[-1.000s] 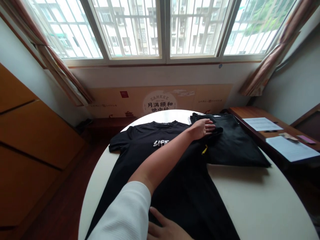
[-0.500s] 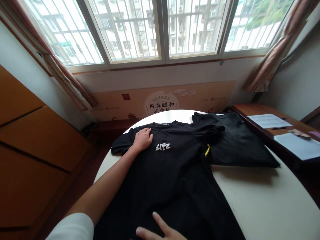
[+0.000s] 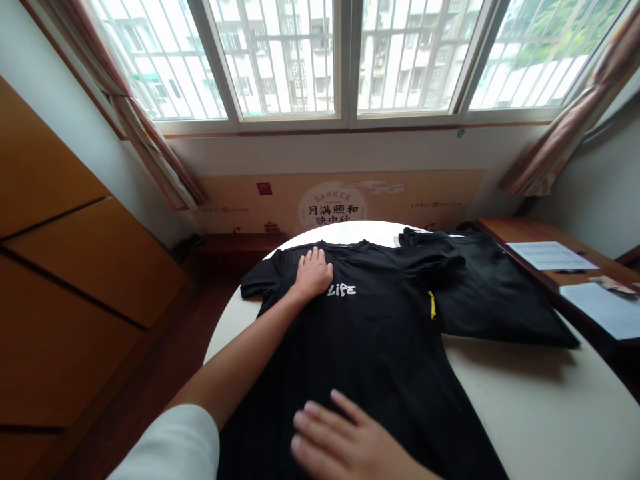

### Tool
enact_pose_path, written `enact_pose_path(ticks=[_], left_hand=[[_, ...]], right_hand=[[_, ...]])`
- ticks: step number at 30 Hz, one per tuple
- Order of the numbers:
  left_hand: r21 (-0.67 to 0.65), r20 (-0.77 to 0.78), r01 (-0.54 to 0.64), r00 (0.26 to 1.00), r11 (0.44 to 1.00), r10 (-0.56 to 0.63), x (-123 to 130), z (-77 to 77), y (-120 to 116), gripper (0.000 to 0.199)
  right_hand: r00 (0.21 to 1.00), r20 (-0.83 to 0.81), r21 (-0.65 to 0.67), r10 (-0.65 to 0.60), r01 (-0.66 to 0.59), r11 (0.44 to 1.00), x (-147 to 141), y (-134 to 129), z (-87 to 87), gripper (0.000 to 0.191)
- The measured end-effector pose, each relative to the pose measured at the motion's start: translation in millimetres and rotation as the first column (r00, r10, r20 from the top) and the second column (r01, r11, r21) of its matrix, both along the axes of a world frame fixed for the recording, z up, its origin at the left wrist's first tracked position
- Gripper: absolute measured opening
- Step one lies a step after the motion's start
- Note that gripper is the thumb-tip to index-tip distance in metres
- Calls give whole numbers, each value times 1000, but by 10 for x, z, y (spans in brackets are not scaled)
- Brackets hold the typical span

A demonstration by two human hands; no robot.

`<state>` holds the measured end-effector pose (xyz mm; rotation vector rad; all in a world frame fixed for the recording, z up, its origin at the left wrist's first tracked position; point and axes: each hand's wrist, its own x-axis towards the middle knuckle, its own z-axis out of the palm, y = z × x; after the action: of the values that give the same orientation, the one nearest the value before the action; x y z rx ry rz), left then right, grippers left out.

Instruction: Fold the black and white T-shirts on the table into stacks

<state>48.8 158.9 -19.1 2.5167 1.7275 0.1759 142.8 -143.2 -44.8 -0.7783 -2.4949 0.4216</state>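
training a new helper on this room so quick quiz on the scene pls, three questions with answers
1. What word is printed in white on the chest of the black T-shirt?
2. True or false: the left hand is lifting the black T-shirt up off the round white table.
3. What lies on the table to the right of the black T-shirt in the view?
A. a second black garment
B. a white towel
C. a stack of paper

Key: 1. LIFE. 2. False, the left hand lies flat on the black T-shirt near the collar. 3. A.
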Motion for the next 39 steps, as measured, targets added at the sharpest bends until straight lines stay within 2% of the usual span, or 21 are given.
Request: enact_pose_path(ticks=[1, 2, 4, 5, 7, 9, 11, 15, 19, 23, 27, 30, 31, 33, 36, 39], left_hand=[[-2, 8, 41, 999, 999, -41, 68, -7, -160, 69], [-19, 14, 86, 996, 996, -85, 128, -22, -317, 70], [-51, 18, 156, 988, 986, -155, 213, -66, -588, 72], [-59, 19, 173, 985, 983, -172, 235, -90, -688, 73], [-55, 26, 178, 984, 982, -177, 246, -128, -809, 74], [-46, 37, 169, 985, 985, -167, 230, -146, -846, 75], [-33, 45, 166, 985, 986, -165, 204, -145, -843, 77], [-42, 50, 158, 987, 987, -156, 129, -118, -842, 90], [-83, 52, 177, 984, 981, -173, 30, -99, -846, 104], [-89, 68, 200, 979, 976, -194, -46, -93, -799, 81], [-76, 96, 245, 967, 967, -237, -136, -78, -708, 65], [-53, 144, 287, 950, 956, -277, -212, -71, -616, 61], [-36, 158, 276, 951, 960, -267, -238, -71, -581, 61], [-14, 166, 181, 970, 983, -176, -296, -74, -500, 63], [-29, 129, -18, 991, 999, 22, -419, -78, -368, 68], [-62, 95, -103, 989, 993, 109, -566, -74, -267, 69]], right_hand=[[991, -14, -22, -132, 131, 991, 117, 141, 57, 72], [951, -40, -52, -306, 304, 951, 240, 305, 113, 78], [822, -99, -74, -561, 556, 828, 473, 698, 205, 78], [770, -80, -84, -633, 627, 774, 567, 920, 235, 77], [658, 58, -125, -751, 751, 648, 689, 1378, 263, 78], [558, 253, -186, -790, 830, 526, 728, 1796, 254, 79], [493, 357, -199, -794, 870, 451, 719, 2119, 216, 78], [442, 402, -171, -802, 896, 409, 754, 2470, 87, 72], [363, 431, -138, -826, 931, 337, 1008, 2645, -13, 69], [302, 453, -108, -839, 953, 284, 1271, 2806, -16, 69], [266, 453, -79, -851, 963, 258, 1286, 2947, 21, 71], [287, 428, -60, -857, 955, 290, 1160, 3030, 1, 74], [310, 424, -64, -851, 948, 313, 1119, 3053, -18, 74], [344, 429, -81, -835, 935, 344, 1075, 3095, -66, 75], [327, 443, -96, -835, 943, 318, 1128, 3156, -121, 76], [299, 448, -91, -843, 953, 289, 1251, 3202, -116, 77]])
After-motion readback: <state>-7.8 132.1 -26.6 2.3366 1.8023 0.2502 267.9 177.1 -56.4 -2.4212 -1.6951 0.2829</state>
